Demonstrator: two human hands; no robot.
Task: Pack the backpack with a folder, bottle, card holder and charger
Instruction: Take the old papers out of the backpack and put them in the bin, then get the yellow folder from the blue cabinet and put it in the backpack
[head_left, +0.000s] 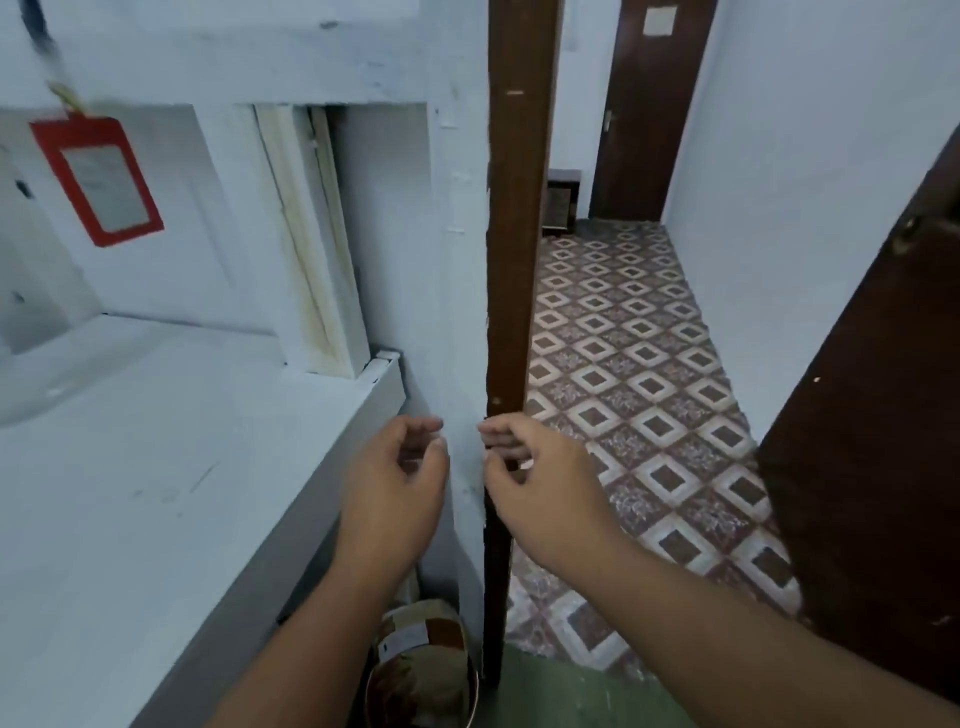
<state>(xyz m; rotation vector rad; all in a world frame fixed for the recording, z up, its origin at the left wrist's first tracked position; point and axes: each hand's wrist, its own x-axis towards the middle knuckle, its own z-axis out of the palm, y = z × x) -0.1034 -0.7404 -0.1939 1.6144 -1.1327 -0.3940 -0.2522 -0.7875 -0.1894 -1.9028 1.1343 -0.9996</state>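
Your left hand (400, 478) and right hand (530, 483) hover loosely curled, empty, at lower centre; reach for the red rectangular card holder (96, 179) hanging upper left and unhook it gently.

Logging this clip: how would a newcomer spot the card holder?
Start at the white ledge on the left and look up its back wall. The red rectangular card holder hangs there, tilted, framing a pale card. It is the only red thing among white surfaces.
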